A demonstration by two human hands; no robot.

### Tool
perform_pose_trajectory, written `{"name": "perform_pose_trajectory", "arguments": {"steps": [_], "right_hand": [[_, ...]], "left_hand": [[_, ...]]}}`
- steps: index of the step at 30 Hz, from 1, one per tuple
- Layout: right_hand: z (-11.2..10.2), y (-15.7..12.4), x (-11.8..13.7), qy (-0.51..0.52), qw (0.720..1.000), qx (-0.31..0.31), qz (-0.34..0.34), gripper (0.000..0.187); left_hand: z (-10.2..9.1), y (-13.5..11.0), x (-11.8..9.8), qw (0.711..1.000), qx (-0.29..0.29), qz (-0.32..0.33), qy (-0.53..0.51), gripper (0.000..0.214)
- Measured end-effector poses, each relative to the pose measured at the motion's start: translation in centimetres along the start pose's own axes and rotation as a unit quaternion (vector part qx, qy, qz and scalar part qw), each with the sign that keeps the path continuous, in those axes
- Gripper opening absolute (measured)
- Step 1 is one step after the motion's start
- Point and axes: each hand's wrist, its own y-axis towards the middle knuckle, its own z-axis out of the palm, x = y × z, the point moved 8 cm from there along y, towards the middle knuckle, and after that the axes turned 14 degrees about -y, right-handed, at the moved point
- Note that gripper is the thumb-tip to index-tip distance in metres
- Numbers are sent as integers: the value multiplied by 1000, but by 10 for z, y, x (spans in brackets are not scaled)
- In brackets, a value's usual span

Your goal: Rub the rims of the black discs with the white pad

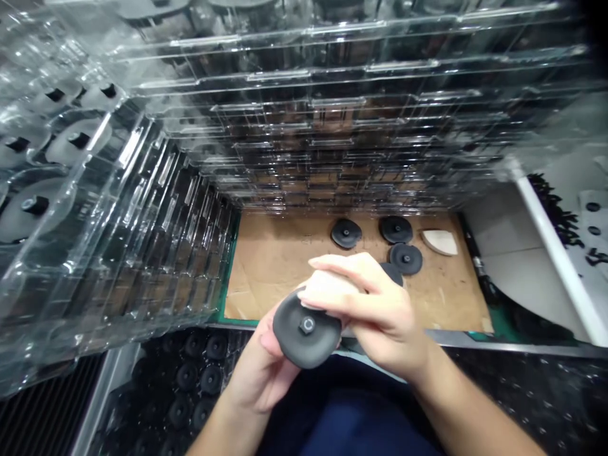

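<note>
A black rounded disc (306,329) with a small hex nut at its centre is held up over my lap. My left hand (263,373) cups it from below and behind, fingers closed on its edge. My right hand (375,307) reaches over the top, fingers pressed together on a whitish piece (327,285) lying against the disc's upper rim. Both hands hover above the near edge of a brown cardboard sheet (270,266). Three more black discs (346,233) lie on the cardboard behind my hands, and a fourth is partly hidden by my right hand.
Tall stacks of clear plastic trays (332,126) wall in the back and left (95,209), some holding black discs. A white curved piece (441,241) lies on the cardboard at right. A bin of black discs (190,380) sits low left. A white divider (555,253) runs along the right.
</note>
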Motion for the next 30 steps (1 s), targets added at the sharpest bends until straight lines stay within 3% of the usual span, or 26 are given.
{"name": "perform_pose_trajectory", "arguments": {"steps": [5,10,14,18,21,26,30], "right_hand": [[-2,-4,0,7,1000,10,26,39],[-9,-1,7,-26,999,-38,25,35],[-6,-6,8,0,998,-25,54,35],[-6,-8,12,-38,995,-68,69,32],[-3,-14,11,4,989,-97,107,30],[4,-18,13,-5,990,-80,117,31],[4,-23,17,34,986,-109,123,32]], "left_hand": [[-8,-3,-6,999,-40,8,15,65],[5,-1,-9,999,-11,33,18,67],[8,-3,-15,995,-31,88,22,55],[14,-3,-19,987,-24,157,19,48],[18,-2,-17,983,-13,181,5,48],[13,-6,-17,973,-50,225,-6,49],[10,-6,-13,974,-65,215,-20,44]]}}
